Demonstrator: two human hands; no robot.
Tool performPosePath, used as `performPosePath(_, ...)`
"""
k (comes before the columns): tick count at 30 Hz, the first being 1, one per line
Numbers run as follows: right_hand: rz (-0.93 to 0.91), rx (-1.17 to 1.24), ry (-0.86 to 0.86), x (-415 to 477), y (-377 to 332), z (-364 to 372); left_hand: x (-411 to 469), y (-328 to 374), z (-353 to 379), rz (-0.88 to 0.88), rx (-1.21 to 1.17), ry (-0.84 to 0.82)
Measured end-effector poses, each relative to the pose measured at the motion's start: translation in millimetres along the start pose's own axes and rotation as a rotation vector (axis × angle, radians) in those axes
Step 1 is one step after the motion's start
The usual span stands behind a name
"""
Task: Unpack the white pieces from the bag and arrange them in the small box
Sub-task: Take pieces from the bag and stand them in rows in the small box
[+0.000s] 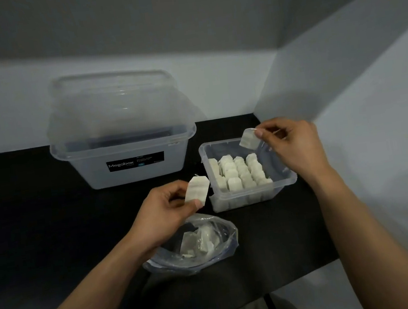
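The small clear box [282,183] stands on the black table and holds several white pieces [241,172] upright in rows. My right hand [293,147] pinches one white piece [249,138] above the box's far right corner. My left hand [163,211] pinches a second white piece [197,189] just left of the box. Below it the clear plastic bag [223,250] lies open with a few more white pieces [198,240] inside.
A large clear storage box [126,164] with a Megabox label stands at the back left, its lid [113,104] leaning against the wall. White walls close in behind and to the right. The table's front edge [292,280] runs near my body.
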State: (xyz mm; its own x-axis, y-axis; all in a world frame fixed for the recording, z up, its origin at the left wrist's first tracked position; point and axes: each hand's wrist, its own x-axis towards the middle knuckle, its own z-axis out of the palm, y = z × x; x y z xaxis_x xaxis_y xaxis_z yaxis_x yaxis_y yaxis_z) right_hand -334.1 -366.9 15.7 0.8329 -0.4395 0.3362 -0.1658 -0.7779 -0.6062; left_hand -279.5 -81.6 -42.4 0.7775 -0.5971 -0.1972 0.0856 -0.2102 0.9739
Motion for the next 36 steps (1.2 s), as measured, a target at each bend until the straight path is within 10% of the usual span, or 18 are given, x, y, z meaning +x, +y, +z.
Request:
performPosePath(13,0.245,-0.145,-0.833,25.3,78.6,68.0,18.8,-1.2,7.1,-0.006,-0.007,0.086)
performPosePath(25,0.175,-0.336,-0.694,25.6,84.6,77.1,38.9,-7.5,24.3,-0.066,0.001,0.022)
performPosePath(31,0.130,0.302,-0.535,1.1,27.8,30.9,46.5,-7.5,34.3,0.009,0.076,-0.029)
performPosePath(36,-0.110,0.218,-0.589,-15.2,9.4,26.5,53.4,-5.3,44.8,0.077,0.121,-0.067)
